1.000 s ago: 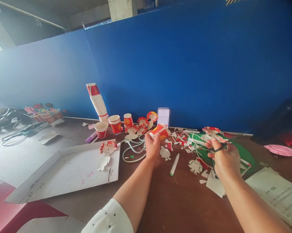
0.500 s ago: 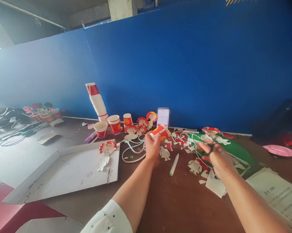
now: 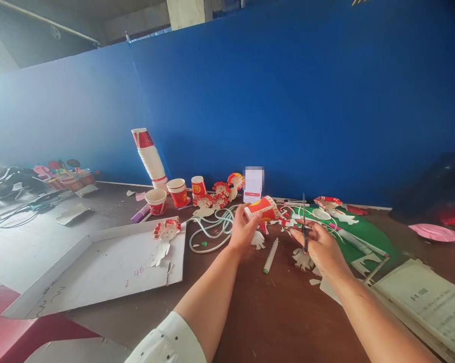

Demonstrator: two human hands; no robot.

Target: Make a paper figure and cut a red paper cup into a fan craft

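Note:
A red and yellow paper cup (image 3: 264, 207) lies sideways in my left hand (image 3: 244, 229), whose fingers are wrapped round it. Its rim, pointing right, looks fringed with small cuts. To the right, apart from the cup, my right hand (image 3: 320, 247) grips a pair of scissors (image 3: 305, 222) with the blades upward. A marker (image 3: 271, 256) with a green end lies on the table between my forearms. Cut-out white paper figures lie close by, one (image 3: 302, 259) under my right hand. Red and white paper scraps (image 3: 285, 220) are scattered behind the hands.
A tall stack of paper cups (image 3: 151, 159) leans near the blue partition (image 3: 250, 101). A white box lid (image 3: 99, 272) holds a paper figure (image 3: 167, 232) at left. A pale cable (image 3: 208, 249) loops behind my left hand. An open book (image 3: 427, 302) lies at right.
My left hand has moved a little right with the cup. My right hand has swung left, nearer the cup, and the scissors' blades now stand upright in plain view.

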